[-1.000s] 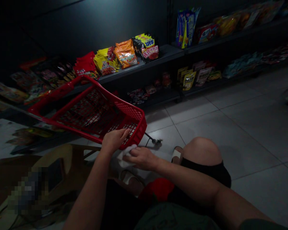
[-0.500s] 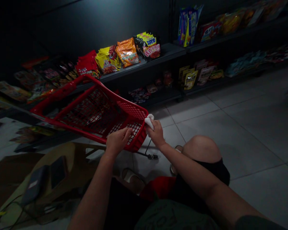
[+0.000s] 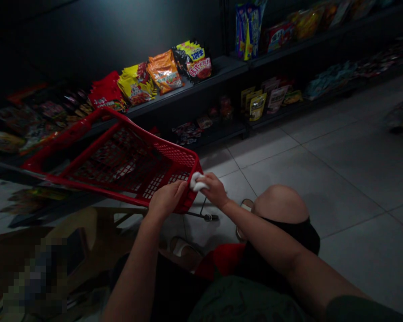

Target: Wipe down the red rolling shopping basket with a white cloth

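Note:
A red plastic shopping cart (image 3: 139, 134) stands in front of me, its basket end turned toward my hands. My left hand (image 3: 167, 197) is closed over the near rim of the basket, close to the front corner. In my right hand (image 3: 215, 190) is a crumpled white cloth (image 3: 199, 182), pressed at the outer front edge of the basket. Part of the cloth is hidden behind my fingers. Through the basket's mesh, packages on the shelf behind show dimly.
Beyond the cart runs a dark shelf (image 3: 221, 67) with noodle packets (image 3: 164, 71) and snack bags (image 3: 257, 106). A wooden stool (image 3: 87, 223) with dark items on it stands at my left. Grey floor tiles (image 3: 339, 179) extend to the right.
My right hand and the cloth have moved down and toward me along the basket's front edge. The left hand keeps its grip on the rim. The view has shifted slightly right.

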Action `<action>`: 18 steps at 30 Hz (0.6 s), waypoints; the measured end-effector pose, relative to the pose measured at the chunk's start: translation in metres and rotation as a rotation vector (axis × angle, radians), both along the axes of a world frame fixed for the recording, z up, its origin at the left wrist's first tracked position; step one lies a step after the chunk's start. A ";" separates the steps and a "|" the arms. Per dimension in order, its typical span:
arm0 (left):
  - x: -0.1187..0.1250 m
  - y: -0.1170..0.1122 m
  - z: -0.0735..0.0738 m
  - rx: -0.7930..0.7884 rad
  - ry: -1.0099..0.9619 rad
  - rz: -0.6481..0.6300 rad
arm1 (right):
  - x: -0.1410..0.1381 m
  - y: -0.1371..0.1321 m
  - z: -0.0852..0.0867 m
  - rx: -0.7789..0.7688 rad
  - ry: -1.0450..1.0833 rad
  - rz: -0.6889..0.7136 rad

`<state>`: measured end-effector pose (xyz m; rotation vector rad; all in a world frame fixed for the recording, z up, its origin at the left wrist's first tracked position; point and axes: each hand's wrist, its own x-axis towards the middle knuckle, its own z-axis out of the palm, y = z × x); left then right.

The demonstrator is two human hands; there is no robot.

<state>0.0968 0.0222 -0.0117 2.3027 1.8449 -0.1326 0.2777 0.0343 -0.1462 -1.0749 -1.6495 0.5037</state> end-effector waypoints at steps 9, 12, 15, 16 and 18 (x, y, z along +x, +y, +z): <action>0.002 0.000 0.000 0.021 0.001 -0.010 | -0.051 -0.042 -0.033 -0.144 0.052 0.044; 0.002 -0.001 -0.001 0.032 0.026 -0.013 | -0.051 -0.064 -0.033 -0.053 -0.150 0.316; 0.002 -0.002 -0.001 0.050 0.059 -0.027 | -0.035 -0.050 -0.030 -0.018 -0.225 0.299; 0.002 -0.002 -0.002 0.057 0.064 -0.029 | -0.028 -0.040 -0.029 -0.032 -0.205 0.239; 0.002 -0.001 -0.002 0.064 0.071 -0.019 | -0.017 -0.016 -0.028 -0.083 -0.136 0.099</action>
